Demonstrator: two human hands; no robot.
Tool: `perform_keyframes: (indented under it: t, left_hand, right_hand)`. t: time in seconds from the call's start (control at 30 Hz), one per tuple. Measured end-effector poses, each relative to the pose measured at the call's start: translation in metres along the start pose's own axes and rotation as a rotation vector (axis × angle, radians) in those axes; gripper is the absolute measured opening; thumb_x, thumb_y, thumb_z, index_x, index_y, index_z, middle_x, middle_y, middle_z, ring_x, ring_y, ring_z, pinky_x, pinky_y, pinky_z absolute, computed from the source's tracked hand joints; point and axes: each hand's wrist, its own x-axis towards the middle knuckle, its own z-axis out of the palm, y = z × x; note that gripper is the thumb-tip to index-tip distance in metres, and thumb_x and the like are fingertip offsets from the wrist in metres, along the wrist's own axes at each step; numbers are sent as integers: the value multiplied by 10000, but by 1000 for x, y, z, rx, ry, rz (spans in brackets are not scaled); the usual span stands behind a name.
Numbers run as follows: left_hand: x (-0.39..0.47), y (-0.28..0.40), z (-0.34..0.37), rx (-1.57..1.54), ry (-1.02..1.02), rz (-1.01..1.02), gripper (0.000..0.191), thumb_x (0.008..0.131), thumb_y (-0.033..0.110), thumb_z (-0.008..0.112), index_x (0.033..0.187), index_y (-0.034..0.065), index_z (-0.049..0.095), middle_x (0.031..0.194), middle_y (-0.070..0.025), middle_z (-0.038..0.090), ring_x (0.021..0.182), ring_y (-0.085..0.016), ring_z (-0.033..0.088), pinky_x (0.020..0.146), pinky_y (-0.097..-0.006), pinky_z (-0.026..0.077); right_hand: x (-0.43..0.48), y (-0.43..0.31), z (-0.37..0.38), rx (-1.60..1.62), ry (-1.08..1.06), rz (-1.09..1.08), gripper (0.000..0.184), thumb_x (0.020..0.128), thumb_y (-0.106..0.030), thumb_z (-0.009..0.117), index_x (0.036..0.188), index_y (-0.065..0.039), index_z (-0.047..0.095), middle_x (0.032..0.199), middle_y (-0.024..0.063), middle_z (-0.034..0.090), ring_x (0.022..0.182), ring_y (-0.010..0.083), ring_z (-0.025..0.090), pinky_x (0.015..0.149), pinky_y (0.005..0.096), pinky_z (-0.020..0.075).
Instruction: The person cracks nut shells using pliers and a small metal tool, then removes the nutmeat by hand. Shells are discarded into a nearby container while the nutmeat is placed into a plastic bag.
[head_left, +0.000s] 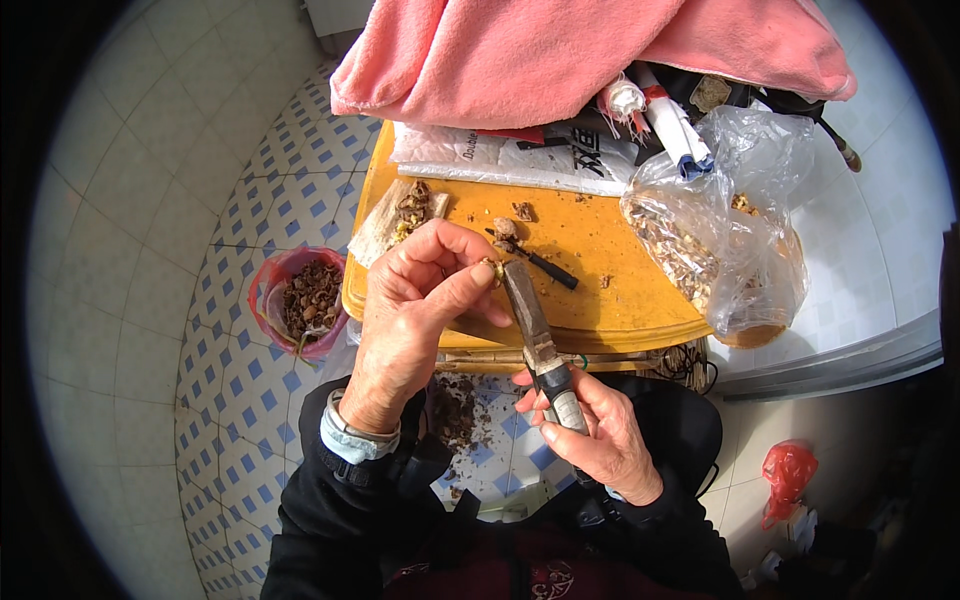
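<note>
Pinched between the thumb and forefinger of my left hand (409, 315) is a broken walnut piece (496, 273). My right hand (611, 442) grips the wrapped handle of a thick, flat-bladed metal tool (531, 311). The blade's tip lies right beside the walnut piece; whether they touch I cannot tell. Beyond the hands, a slim tool with a black handle (553, 270) lies on the yellow wooden table (630, 300), next to a walnut (505, 227). Shell pieces and yellowish bits rest on a pale wooden block (373, 225) to the left.
At the table's right sits a clear plastic bag (739, 277) of walnut pieces. A pink-lined bin (337, 289) of shells stands on the floor at left. Pink fleece cloth (510, 60) covers things at the back. Shell debris (454, 412) litters the floor below.
</note>
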Motion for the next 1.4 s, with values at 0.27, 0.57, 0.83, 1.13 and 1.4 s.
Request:
perform_keyframes:
  t: [0.27, 0.57, 0.83, 1.13, 1.4]
  left_hand:
    - [0, -4, 10, 44, 52, 13, 112, 930, 96, 640, 972, 4, 592, 764, -40, 625, 644, -131, 640, 626, -271, 572]
    - [2, -8, 8, -27, 11, 30, 103, 930, 88, 649, 928, 10, 583, 754, -32, 600, 583, -107, 603, 516, -243, 554]
    - [2, -15, 12, -149, -1, 46, 102, 941, 97, 643, 962, 19, 581, 750, -43, 609, 604, -120, 611, 562, -265, 570]
    - [4, -16, 11, -270, -65, 6, 139, 969, 137, 606, 1044, 21, 592, 820, -53, 626, 700, -129, 640, 701, -306, 592]
    - [2, -13, 8, -291, -30, 6, 121, 968, 100, 586, 1067, 34, 563, 950, -96, 629, 763, -121, 619, 707, -295, 577]
  right_hand:
    - [0, -4, 1, -59, 57, 10, 349, 802, -35, 595, 1143, 38, 574, 945, 60, 601, 895, 111, 565, 857, 268, 454]
    - [-3, -2, 1, 39, 55, 12, 278, 790, -35, 604, 1058, 35, 582, 966, 71, 593, 836, 112, 563, 796, 271, 472]
    - [-6, -11, -1, 407, -27, 95, 140, 832, -29, 610, 965, -5, 568, 961, 51, 569, 806, 112, 559, 747, 262, 475]
    - [-5, -27, -6, 172, 59, 50, 414, 799, -11, 610, 1208, 23, 564, 1012, 37, 565, 864, 67, 522, 812, 223, 443]
    - [-13, -35, -5, 202, 41, 65, 560, 795, -31, 613, 1343, 8, 504, 1189, 27, 543, 950, 67, 487, 875, 220, 423]
